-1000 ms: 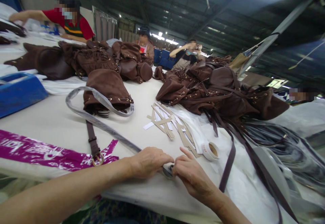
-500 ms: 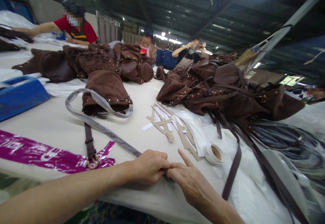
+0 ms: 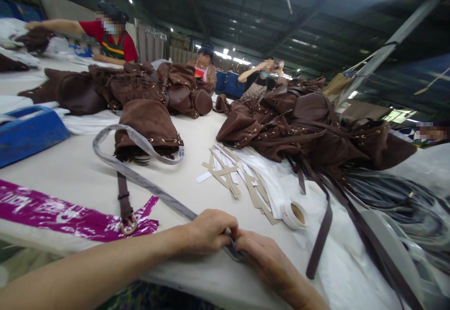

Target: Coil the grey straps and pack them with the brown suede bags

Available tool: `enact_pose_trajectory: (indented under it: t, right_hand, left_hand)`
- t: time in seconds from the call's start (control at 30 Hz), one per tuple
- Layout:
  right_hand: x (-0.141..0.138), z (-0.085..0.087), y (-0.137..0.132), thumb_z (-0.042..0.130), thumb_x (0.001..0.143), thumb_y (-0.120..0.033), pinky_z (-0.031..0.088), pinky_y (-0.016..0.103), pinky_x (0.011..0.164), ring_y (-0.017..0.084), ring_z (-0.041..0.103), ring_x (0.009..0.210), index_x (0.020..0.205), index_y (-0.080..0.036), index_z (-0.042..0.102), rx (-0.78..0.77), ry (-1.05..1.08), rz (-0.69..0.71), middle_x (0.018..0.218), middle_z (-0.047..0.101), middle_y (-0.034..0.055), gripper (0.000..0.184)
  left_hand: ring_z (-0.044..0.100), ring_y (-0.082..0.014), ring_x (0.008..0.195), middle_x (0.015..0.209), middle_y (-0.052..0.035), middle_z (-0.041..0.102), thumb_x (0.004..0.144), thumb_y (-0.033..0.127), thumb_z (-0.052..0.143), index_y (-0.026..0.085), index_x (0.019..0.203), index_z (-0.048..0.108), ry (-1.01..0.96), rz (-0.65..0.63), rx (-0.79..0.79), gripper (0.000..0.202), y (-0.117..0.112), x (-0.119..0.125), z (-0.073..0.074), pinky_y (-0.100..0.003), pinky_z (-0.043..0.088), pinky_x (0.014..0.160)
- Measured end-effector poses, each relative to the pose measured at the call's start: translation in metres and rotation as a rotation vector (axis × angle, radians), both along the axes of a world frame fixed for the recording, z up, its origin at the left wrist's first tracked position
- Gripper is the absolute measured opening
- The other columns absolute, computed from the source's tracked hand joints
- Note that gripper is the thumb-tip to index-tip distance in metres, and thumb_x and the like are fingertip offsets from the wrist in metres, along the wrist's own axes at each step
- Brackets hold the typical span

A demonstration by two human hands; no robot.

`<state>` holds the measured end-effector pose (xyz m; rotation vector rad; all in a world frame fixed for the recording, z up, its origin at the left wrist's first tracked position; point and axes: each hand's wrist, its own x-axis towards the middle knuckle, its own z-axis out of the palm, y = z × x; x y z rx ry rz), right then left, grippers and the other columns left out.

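1. Wrapped strap lay on the surface, its near end between both hands.
2. Left hand and right hand fingers were clenched on that end, touching.
3. Long axis ran away-left toward the suede bag.

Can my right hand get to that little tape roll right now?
Probably yes: the tape roll lies just beyond the right hand, nothing between, though that hand is pinching the wrapped strap.

Right hand index finger curled onto grey strap.
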<state>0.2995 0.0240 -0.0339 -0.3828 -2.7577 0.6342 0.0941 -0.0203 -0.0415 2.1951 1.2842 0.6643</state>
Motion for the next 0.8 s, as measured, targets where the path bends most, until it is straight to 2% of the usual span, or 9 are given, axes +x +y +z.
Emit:
enact_pose_trajectory:
  t: [0.2, 0.4, 0.5, 0.63, 0.8]
  right_hand:
    - [0.006, -0.007, -0.001, 0.04, 0.086, -0.009, 0.043, 0.022, 0.061, 0.013, 0.053, 0.066, 0.083, -0.023, 0.049, -0.216, 0.085, -0.15, 0.074, 0.057, -0.0021, 0.017]
    - [0.007, -0.015, -0.002, 0.041, 0.091, -0.014, 0.05, 0.026, 0.076, 0.015, 0.06, 0.086, 0.103, -0.025, 0.051, -0.405, 0.239, -0.162, 0.095, 0.06, 0.0023, 0.019]
    - [0.006, -0.017, 0.0, 0.041, 0.091, -0.014, 0.05, 0.031, 0.086, 0.017, 0.061, 0.097, 0.114, -0.025, 0.046, -0.437, 0.307, -0.183, 0.106, 0.058, 0.0053, 0.026]
    - [0.004, -0.011, 0.004, 0.04, 0.089, -0.008, 0.049, 0.032, 0.087, 0.015, 0.064, 0.093, 0.127, -0.025, 0.03, -0.505, 0.27, -0.167, 0.097, 0.065, 0.0026, 0.043]
    - [0.002, -0.001, 0.007, 0.04, 0.085, -0.003, 0.049, 0.03, 0.084, 0.014, 0.065, 0.086, 0.129, -0.023, 0.03, -0.447, 0.192, -0.106, 0.091, 0.069, 0.001, 0.049]
  left_hand:
    - [0.058, -0.0142, 0.089, 0.095, 0.0003, 0.065, 0.08, 0.006, 0.05, 0.021, 0.099, 0.056, -0.065, -0.136, 0.119, 0.025, 0.002, -0.004, 0.0, -0.021, 0.042, 0.081]
    - [0.057, -0.0158, 0.089, 0.095, -0.0007, 0.061, 0.077, 0.007, 0.052, 0.021, 0.1, 0.051, -0.045, -0.112, 0.084, 0.027, 0.002, -0.004, 0.002, -0.023, 0.044, 0.08]
    - [0.055, -0.0157, 0.092, 0.102, -0.0024, 0.057, 0.078, 0.006, 0.052, 0.022, 0.108, 0.051, -0.032, -0.118, 0.121, 0.035, 0.002, -0.004, 0.005, -0.022, 0.044, 0.081]
    - [0.056, -0.0147, 0.083, 0.095, -0.0015, 0.056, 0.085, 0.01, 0.047, 0.024, 0.108, 0.057, 0.073, -0.276, 0.185, 0.029, 0.006, -0.004, 0.008, -0.022, 0.045, 0.075]
    - [0.057, -0.0135, 0.083, 0.095, -0.0017, 0.059, 0.087, 0.009, 0.046, 0.023, 0.114, 0.056, 0.056, -0.319, 0.212, 0.032, 0.016, -0.004, 0.008, -0.021, 0.045, 0.074]
